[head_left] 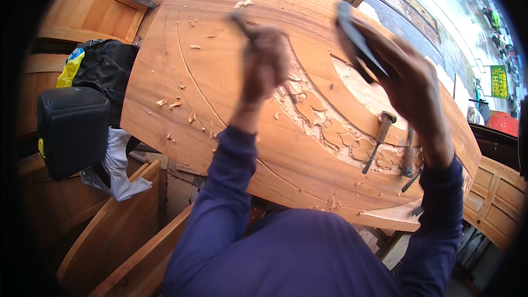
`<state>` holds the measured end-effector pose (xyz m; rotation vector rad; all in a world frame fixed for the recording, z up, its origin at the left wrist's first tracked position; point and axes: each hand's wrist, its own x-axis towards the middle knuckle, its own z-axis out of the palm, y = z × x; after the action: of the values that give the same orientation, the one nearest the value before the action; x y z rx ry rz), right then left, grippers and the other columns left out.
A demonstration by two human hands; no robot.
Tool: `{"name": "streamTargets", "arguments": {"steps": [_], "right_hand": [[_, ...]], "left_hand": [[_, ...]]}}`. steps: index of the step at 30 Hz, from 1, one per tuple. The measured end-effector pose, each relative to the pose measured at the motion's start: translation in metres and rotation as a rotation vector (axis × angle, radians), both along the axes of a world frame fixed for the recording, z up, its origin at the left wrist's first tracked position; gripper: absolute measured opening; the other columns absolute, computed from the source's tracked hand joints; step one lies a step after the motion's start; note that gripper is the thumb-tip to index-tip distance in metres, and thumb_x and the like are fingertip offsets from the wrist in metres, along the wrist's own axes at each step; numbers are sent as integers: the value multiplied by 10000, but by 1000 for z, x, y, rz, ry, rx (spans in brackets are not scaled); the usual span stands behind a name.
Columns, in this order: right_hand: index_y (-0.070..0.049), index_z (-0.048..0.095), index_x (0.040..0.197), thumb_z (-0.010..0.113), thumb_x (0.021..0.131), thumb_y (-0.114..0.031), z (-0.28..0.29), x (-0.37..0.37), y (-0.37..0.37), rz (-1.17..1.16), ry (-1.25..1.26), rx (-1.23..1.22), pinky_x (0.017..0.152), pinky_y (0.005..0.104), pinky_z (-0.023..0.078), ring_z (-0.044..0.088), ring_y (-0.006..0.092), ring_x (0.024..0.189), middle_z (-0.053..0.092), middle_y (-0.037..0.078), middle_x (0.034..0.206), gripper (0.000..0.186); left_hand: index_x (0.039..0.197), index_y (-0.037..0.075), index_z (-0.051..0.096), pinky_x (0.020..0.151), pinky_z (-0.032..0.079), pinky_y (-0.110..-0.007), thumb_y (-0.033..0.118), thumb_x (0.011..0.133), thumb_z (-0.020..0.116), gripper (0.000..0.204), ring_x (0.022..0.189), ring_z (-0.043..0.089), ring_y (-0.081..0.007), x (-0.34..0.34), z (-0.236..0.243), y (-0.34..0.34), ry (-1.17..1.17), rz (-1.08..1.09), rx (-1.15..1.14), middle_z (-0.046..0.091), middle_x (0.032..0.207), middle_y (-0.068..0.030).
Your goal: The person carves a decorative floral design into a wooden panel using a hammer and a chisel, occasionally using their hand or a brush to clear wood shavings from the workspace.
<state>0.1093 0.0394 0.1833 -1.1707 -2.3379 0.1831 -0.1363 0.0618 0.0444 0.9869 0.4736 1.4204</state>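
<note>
Carved wooden panel (297, 170) fills the middle of the frame, lying face up, likely so its broad surface can be reached from the lower edge. Its leafy carved band (311, 109) sweeps from centre to lower right. Off its left edge sits a black case (74, 126), probably put there to keep the wood free. At upper right, the right hand (404, 71) has its grip bent around a dark curved object (355, 38); blur hides how firmly. Near upper centre, the left hand (267, 58) has its grip closed in a fist round a dark tool (239, 22), seemingly for control. At right, a wooden-handled chisel (384, 126) and a second tool (408, 155) lie across the carving, presumably within easy reach. Pale shavings (175, 103) dot the panel's left side.
</note>
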Motion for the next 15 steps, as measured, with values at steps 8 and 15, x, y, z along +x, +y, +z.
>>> {"name": "streamTargets", "arguments": {"steps": [8, 15], "right_hand": [[-1, 647, 1361, 778, 692, 29, -99, 81, -247, -316, 89, -237, 580, 375, 513, 627, 267, 623, 642, 138, 784, 683], [-33, 642, 1383, 767, 762, -19, -146, 106, -362, -553, 20, -267, 565, 402, 499, 593, 288, 609, 625, 132, 805, 634]], "left_hand": [[1118, 35, 503, 377, 284, -254, 296, 1114, 496, 261, 432, 315, -97, -112, 84, -129, 112, 306, 174, 385, 598, -17], [1150, 32, 557, 442, 371, -251, 261, 1084, 559, 239, 527, 451, -118, -86, 155, -195, 373, 554, 365, 502, 701, -42]]}}
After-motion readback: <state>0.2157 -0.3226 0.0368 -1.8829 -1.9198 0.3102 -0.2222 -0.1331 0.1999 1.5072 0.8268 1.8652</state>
